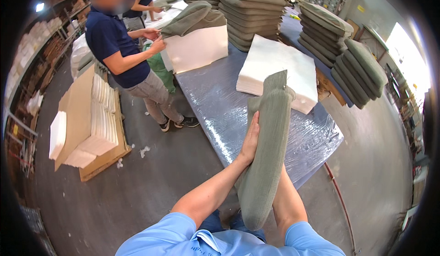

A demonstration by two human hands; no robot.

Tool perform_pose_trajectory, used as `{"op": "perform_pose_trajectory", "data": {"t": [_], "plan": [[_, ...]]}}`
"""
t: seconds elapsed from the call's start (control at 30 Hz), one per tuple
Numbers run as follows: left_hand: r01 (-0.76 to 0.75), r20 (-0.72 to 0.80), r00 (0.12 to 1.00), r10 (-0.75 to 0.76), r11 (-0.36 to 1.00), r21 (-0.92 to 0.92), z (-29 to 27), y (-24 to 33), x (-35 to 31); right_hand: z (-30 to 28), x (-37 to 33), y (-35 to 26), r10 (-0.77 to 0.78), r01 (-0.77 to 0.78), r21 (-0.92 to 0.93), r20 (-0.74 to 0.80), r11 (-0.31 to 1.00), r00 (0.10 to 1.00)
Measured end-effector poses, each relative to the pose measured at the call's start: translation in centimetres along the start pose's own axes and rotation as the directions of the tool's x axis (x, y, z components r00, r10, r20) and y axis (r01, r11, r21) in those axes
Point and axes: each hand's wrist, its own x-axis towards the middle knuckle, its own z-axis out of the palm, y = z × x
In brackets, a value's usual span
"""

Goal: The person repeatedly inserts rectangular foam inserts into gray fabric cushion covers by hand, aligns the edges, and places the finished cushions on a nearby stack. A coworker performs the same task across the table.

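A grey-green fabric-covered cushion (268, 164) is held on edge in front of my chest, its far end over the table. My left hand (250, 139) lies along the cushion's left face, fingers stretched out and pressed to the cloth. Behind the cushion's right side my right forearm (288, 201) disappears, so the right hand and its fingers are hidden. At the cushion's far end the cover has a loose, pointed flap of cloth (277, 79). Just beyond it, a stack of white padding sheets (279, 66) rests on the plastic-wrapped table (220, 104).
Tall piles of grey-green cushions (252, 13) stand at the back, with more cushions (360, 72) at right. Across the table a person (121, 45) handles a cushion cover on a white block (197, 49). A pallet (105, 164) with white sheets sits left. A red hose (339, 196) crosses the floor.
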Motion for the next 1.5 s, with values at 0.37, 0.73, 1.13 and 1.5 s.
{"op": "perform_pose_trajectory", "data": {"t": [0.37,0.73,1.13,1.5], "plan": [[0.381,0.214,0.915,-0.343,0.909,-0.171,-2.3,-1.8,3.6,-2.1,1.7,0.5,-0.158,0.146,-0.072,-0.21,0.987,0.965],[0.221,0.252,0.935,-0.25,0.965,0.138,-4.3,-5.7,10.8,0.1,5.8,-6.6,-0.509,0.224,-0.7,-0.227,0.678,0.83],[0.373,0.527,0.791,-0.31,0.928,-0.014,-2.0,0.7,26.2,-1.0,15.4,-15.7,0.237,-0.232,-0.23,-0.007,0.945,0.971],[0.275,0.453,0.873,-0.18,0.95,-0.151,-0.4,3.8,24.3,2.6,16.1,-18.2,0.064,-0.069,-0.263,-0.028,0.962,0.998]]}}
